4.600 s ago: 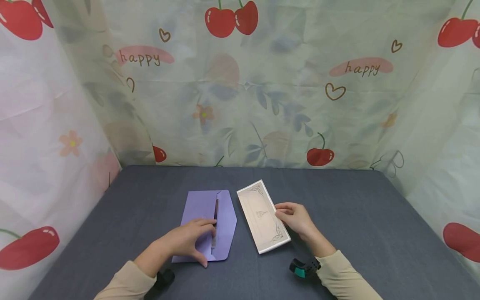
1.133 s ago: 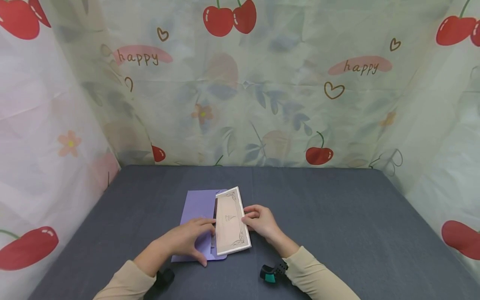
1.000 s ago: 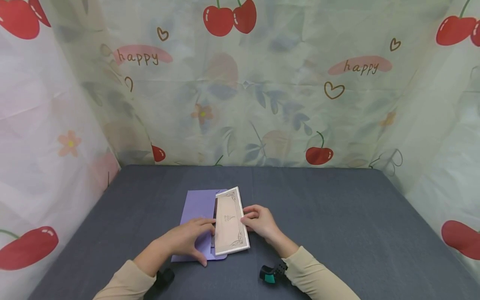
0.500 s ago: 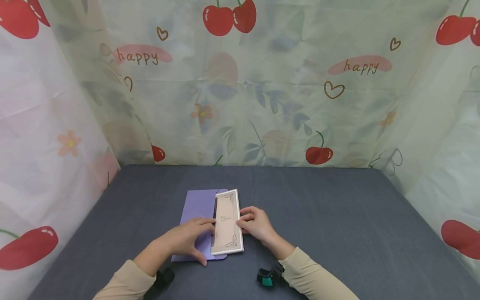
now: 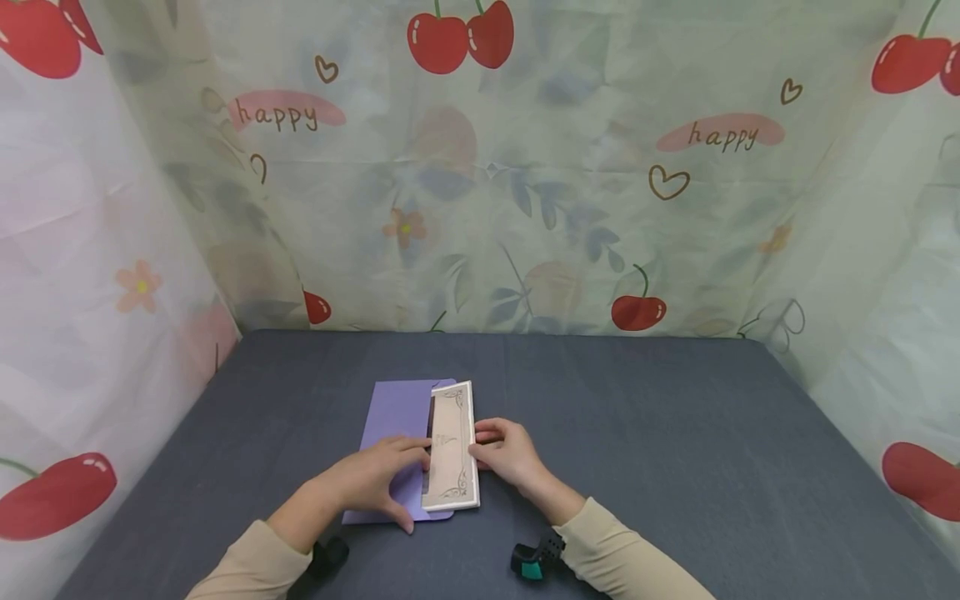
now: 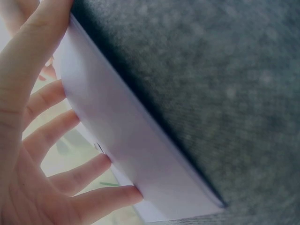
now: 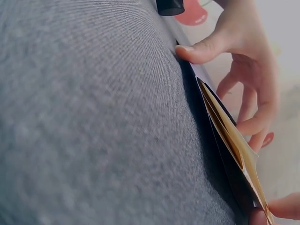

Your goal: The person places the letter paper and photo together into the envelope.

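Observation:
A lavender envelope (image 5: pixel 397 408) lies on the dark cloth with its flap side to the right. My left hand (image 5: pixel 382 475) rests on it, fingers spread over the pocket near its mouth and thumb by the near edge. In the left wrist view, the fingertips (image 6: pixel 126 193) touch the envelope (image 6: pixel 126 122). My right hand (image 5: pixel 510 454) pinches the right long edge of a cream folded card (image 5: pixel 452 450) with scrolled corners. The card covers most of the flap, its left edge along the pocket's mouth. Several folded layers of the card (image 7: pixel 229 136) show in the right wrist view.
Dark grey cloth (image 5: pixel 675 450) covers the table. A printed curtain (image 5: pixel 555 167) with cherries closes in the back and sides. A black wrist device (image 5: pixel 536 560) with a teal patch hangs under the right wrist; another black one (image 5: pixel 327 554) sits by the left.
My right hand has brought the card leftward from beside the envelope to over its flap and turned it nearly parallel to the pocket's mouth. The left hand stays in place.

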### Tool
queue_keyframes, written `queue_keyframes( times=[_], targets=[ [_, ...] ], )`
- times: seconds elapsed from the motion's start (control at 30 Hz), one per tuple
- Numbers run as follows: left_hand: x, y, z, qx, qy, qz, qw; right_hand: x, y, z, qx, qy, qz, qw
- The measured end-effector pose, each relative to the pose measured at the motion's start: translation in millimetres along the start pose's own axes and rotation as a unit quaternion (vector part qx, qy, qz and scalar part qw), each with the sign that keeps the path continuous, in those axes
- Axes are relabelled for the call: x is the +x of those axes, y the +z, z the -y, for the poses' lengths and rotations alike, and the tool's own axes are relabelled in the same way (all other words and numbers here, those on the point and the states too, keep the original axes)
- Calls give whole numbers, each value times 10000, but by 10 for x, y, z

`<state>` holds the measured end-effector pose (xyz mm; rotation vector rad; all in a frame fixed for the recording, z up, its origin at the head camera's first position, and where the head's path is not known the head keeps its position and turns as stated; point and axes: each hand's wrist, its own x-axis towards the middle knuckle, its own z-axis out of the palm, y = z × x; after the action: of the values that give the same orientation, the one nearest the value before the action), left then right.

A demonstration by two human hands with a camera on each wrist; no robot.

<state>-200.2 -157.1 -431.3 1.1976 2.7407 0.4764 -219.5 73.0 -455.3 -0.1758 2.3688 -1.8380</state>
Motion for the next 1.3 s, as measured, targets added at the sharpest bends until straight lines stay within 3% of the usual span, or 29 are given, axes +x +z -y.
queue_keyframes(
  times=[0.6,1.3],
  targets=[
    [-8,-2,-18,135,71,-92,9998,-15,56,-28,-59,-580,-126,9982],
    [-2,-2,-19,34,19,-55,10000,-14,118,-3,49,-639,46,9979]
  ],
)
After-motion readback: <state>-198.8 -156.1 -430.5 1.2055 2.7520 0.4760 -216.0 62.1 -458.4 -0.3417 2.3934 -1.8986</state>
